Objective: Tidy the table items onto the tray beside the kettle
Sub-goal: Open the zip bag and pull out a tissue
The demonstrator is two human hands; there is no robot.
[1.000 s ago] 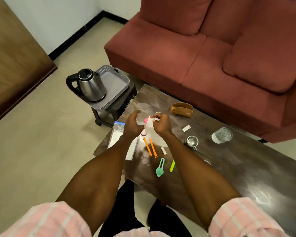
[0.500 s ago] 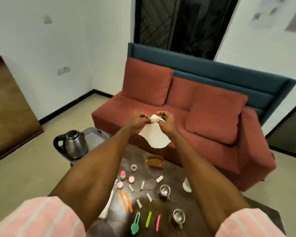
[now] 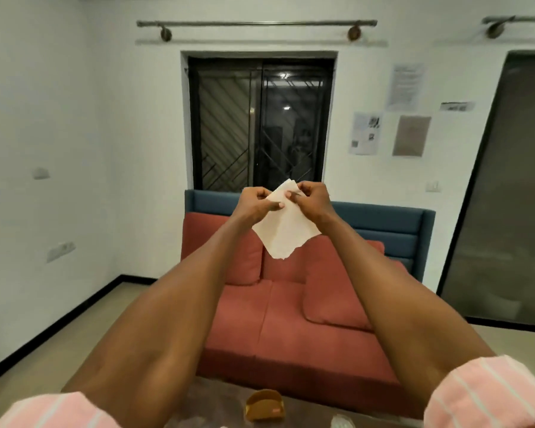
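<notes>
A white paper napkin (image 3: 286, 231) hangs at chest height in front of me, held by its top corner. My left hand (image 3: 255, 202) pinches the napkin's upper left edge. My right hand (image 3: 311, 199) pinches the upper right edge, close to the left hand. The napkin droops in a diamond shape below both hands. Only the far edge of the dark table (image 3: 217, 400) shows at the bottom, with a brown wooden napkin holder (image 3: 263, 404) on it. The tray and the kettle are out of view.
A red sofa (image 3: 291, 329) with a blue back stands right behind the table. A dark barred window (image 3: 260, 125) is in the wall beyond. A clear glass object (image 3: 342, 421) peeks in at the bottom edge.
My view has swung up from the table to the wall and window. Both hands rose with the napkin and lifted it off the table; the kettle, tray and small items have left the view.
</notes>
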